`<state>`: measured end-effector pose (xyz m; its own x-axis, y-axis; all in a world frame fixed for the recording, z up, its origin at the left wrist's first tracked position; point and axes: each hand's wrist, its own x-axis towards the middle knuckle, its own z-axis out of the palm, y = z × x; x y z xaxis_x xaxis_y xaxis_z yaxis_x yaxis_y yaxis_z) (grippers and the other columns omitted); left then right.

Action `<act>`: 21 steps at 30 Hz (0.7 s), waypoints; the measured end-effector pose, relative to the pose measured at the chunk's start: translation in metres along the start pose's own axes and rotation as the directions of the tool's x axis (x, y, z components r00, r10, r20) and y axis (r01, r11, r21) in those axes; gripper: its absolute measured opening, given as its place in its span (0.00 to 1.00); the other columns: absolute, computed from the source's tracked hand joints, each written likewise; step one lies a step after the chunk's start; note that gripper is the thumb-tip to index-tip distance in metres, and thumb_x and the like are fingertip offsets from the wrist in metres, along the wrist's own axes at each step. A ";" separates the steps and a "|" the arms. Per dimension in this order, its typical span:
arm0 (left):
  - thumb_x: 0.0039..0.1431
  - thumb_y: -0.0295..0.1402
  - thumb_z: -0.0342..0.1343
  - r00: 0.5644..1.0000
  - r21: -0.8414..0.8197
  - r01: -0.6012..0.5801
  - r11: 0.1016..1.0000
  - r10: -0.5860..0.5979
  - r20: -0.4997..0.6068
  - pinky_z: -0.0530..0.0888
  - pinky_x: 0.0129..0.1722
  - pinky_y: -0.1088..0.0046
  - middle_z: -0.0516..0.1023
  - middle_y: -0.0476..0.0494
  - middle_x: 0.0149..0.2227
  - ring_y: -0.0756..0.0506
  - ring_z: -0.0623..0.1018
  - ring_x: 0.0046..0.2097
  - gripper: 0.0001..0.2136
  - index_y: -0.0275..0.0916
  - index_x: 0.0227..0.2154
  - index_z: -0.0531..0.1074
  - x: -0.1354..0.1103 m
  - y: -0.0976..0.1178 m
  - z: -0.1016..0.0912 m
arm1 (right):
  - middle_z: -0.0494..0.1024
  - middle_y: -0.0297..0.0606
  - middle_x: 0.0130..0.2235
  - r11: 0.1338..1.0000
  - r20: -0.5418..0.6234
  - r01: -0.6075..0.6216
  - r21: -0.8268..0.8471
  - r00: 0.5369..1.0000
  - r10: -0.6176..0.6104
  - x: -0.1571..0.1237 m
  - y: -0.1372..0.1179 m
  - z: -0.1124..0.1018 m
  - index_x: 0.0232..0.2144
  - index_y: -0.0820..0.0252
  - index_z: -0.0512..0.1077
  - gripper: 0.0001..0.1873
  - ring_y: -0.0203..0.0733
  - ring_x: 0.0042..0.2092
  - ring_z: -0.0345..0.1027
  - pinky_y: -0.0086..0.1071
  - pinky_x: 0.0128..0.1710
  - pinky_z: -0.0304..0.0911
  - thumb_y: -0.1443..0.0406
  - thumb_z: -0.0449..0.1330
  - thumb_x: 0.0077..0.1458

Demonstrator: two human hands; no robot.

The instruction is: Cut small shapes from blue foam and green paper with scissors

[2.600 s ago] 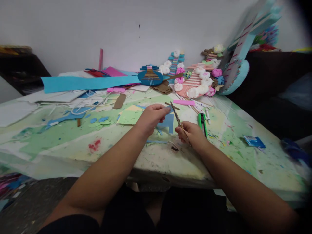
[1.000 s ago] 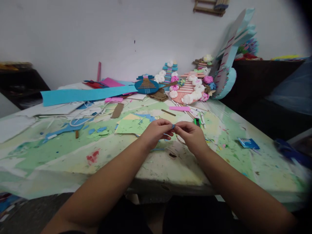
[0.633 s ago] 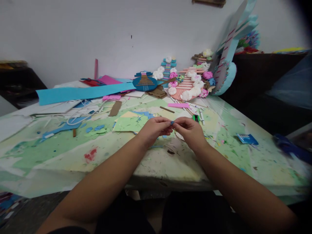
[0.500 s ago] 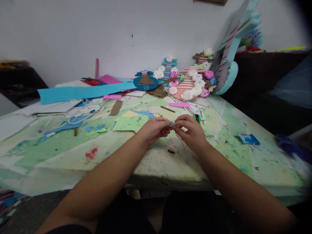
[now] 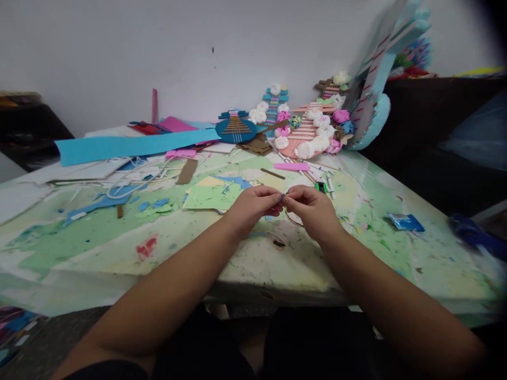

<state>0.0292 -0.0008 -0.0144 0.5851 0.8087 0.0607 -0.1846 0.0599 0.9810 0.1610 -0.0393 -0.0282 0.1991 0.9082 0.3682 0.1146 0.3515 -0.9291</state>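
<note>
Just above the table's middle, my left hand [image 5: 255,208] and my right hand [image 5: 311,210] meet at the fingertips. Both pinch one small blue piece of foam or paper [image 5: 282,197], mostly hidden by the fingers. Under my right hand, part of a thin round ring [image 5: 293,218] shows on the table. Left of my hands lie a light green sheet [image 5: 212,197] and blue scraps [image 5: 160,202]. A green and black object [image 5: 320,187] and several white markers [image 5: 330,184] lie beyond my right hand.
A long light-blue strip [image 5: 134,146] and a dark blue lute-shaped craft [image 5: 236,130] lie at the back. Behind stand pink and white decorated crafts [image 5: 304,140] and a large pale-blue model [image 5: 374,100]. A blue packet [image 5: 406,222] lies on the right.
My fingertips have come closer together, and less of the blue piece shows. My right hand has turned slightly inward, uncovering more of the ring. The view has shifted slightly.
</note>
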 end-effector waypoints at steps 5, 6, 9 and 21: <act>0.42 0.32 0.56 1.000 -0.019 -0.004 1.000 0.004 0.001 0.67 0.29 0.76 0.70 0.48 0.20 0.54 0.70 0.25 0.07 0.33 0.24 0.69 0.000 -0.001 0.001 | 0.67 0.31 0.24 0.999 -0.018 -0.041 0.002 0.999 0.041 -0.001 -0.002 0.000 0.20 0.62 0.65 0.09 0.31 0.26 0.60 0.26 0.24 0.56 0.63 0.61 0.37; 0.42 0.32 0.55 1.000 -0.024 -0.005 1.000 0.005 0.003 0.67 0.29 0.76 0.70 0.48 0.21 0.54 0.70 0.25 0.07 0.33 0.24 0.69 0.000 -0.001 0.001 | 0.67 0.31 0.24 0.999 -0.016 -0.044 0.007 0.999 0.044 -0.001 -0.001 0.000 0.21 0.62 0.65 0.08 0.31 0.26 0.60 0.26 0.23 0.56 0.63 0.61 0.37; 0.43 0.32 0.55 1.000 -0.026 -0.017 1.000 0.017 0.017 0.67 0.30 0.75 0.70 0.48 0.21 0.54 0.69 0.25 0.07 0.33 0.25 0.70 0.001 -0.002 0.000 | 0.68 0.31 0.23 0.998 -0.021 -0.039 0.040 0.999 0.040 -0.002 0.001 0.000 0.21 0.62 0.65 0.08 0.30 0.25 0.60 0.26 0.23 0.56 0.65 0.61 0.37; 0.43 0.32 0.54 0.999 0.027 -0.038 0.999 0.038 0.011 0.65 0.26 0.76 0.69 0.48 0.20 0.54 0.68 0.23 0.07 0.32 0.24 0.69 0.002 -0.003 0.000 | 0.67 0.26 0.21 0.984 -0.019 0.001 0.180 1.000 0.003 -0.001 -0.001 0.004 0.21 0.59 0.56 0.14 0.29 0.22 0.61 0.26 0.22 0.57 0.69 0.61 0.37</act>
<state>0.0307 0.0004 -0.0176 0.5864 0.8038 0.1000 -0.1853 0.0129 0.9826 0.1564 -0.0393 -0.0277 0.2176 0.9046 0.3664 -0.0625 0.3875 -0.9197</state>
